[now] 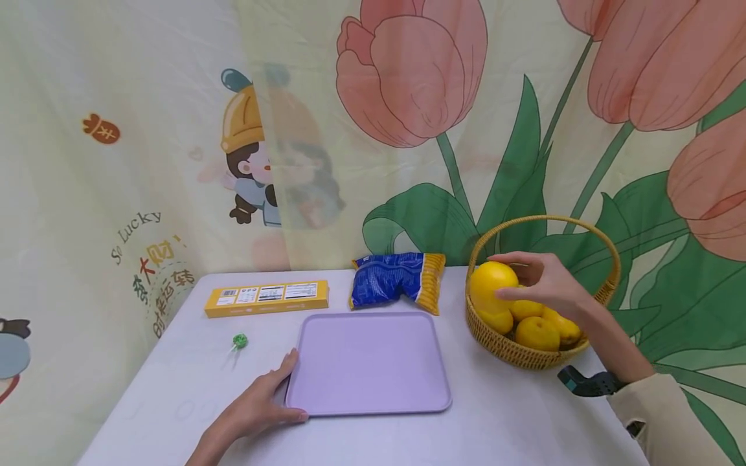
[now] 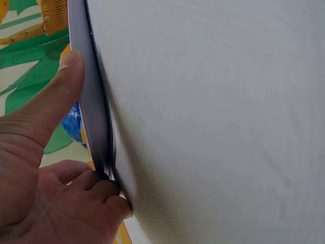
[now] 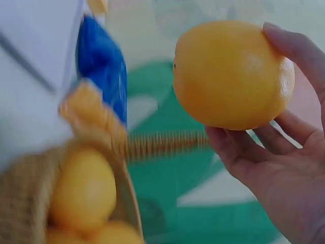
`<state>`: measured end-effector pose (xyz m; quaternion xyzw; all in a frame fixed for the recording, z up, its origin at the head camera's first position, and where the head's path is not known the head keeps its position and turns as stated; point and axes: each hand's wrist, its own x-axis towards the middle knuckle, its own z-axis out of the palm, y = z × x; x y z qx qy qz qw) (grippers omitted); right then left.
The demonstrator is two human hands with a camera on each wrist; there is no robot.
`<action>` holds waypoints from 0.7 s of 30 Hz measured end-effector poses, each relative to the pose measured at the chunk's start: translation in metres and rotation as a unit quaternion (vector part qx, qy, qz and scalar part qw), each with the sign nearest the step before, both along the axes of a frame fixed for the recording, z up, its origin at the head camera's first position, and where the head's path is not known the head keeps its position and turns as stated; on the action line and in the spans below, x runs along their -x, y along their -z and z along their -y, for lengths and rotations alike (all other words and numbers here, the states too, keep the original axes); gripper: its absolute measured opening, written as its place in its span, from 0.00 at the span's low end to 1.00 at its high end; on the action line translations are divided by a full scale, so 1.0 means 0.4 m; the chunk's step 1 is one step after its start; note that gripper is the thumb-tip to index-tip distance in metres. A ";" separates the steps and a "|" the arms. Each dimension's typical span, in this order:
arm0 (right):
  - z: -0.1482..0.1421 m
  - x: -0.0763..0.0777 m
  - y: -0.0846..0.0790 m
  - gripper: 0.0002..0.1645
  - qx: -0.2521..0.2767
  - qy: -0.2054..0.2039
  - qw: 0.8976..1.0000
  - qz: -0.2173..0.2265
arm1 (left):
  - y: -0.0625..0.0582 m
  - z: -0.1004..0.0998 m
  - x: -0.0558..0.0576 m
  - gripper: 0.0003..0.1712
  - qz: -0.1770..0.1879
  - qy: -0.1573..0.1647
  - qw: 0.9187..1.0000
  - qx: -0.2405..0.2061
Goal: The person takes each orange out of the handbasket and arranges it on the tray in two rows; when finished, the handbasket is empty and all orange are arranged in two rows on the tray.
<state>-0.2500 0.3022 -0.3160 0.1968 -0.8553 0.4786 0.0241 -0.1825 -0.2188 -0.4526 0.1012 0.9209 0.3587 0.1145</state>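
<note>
My right hand (image 1: 544, 281) holds an orange (image 1: 492, 283) between thumb and fingers, above the left side of a wicker basket (image 1: 507, 349). In the right wrist view the orange (image 3: 231, 76) is gripped from its right side, apart from the fruit below. Several yellow-orange fruits (image 1: 537, 332) lie in the basket. My left hand (image 1: 262, 401) grips the near left corner of a light purple tray (image 1: 370, 366), thumb at the front edge and fingers along the left edge. In the left wrist view the thumb presses the tray's side (image 2: 91, 101), with the other fingers curled at the edge.
A blue and yellow packet (image 1: 396, 279) lies behind the tray. Farther left lies a long yellow box (image 1: 268, 298), with a green-wrapped lollipop (image 1: 239, 341) in front of it. The basket's tall arched handle (image 1: 544, 219) rises around the right hand. A printed curtain hangs behind the white table.
</note>
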 end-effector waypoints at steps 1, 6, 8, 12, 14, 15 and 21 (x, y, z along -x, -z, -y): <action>0.025 -0.006 0.004 0.35 0.006 -0.017 1.000 -0.008 | -0.001 0.000 -0.001 0.72 -0.001 0.000 1.000 0.000; 0.167 -0.003 0.046 0.35 0.043 -0.098 0.994 -0.037 | -0.004 0.004 -0.006 0.72 -0.008 0.004 1.000 -0.004; 0.234 0.009 0.070 0.35 0.061 -0.125 0.990 -0.030 | -0.005 0.007 -0.008 0.72 -0.009 0.000 1.000 0.001; 0.360 0.032 0.129 0.37 0.076 -0.135 0.988 -0.001 | -0.007 0.009 -0.011 0.72 -0.002 -0.005 1.000 -0.002; 0.418 0.045 0.160 0.39 0.079 -0.125 0.989 0.011 | -0.009 0.007 -0.011 0.72 0.002 -0.005 1.000 -0.009; 0.445 0.053 0.175 0.39 0.079 -0.120 0.990 0.013 | -0.009 0.006 -0.010 0.72 0.003 -0.003 1.000 -0.012; 0.590 0.093 0.258 0.40 0.063 -0.092 0.994 0.023 | -0.006 0.003 -0.010 0.72 0.006 -0.007 1.000 -0.015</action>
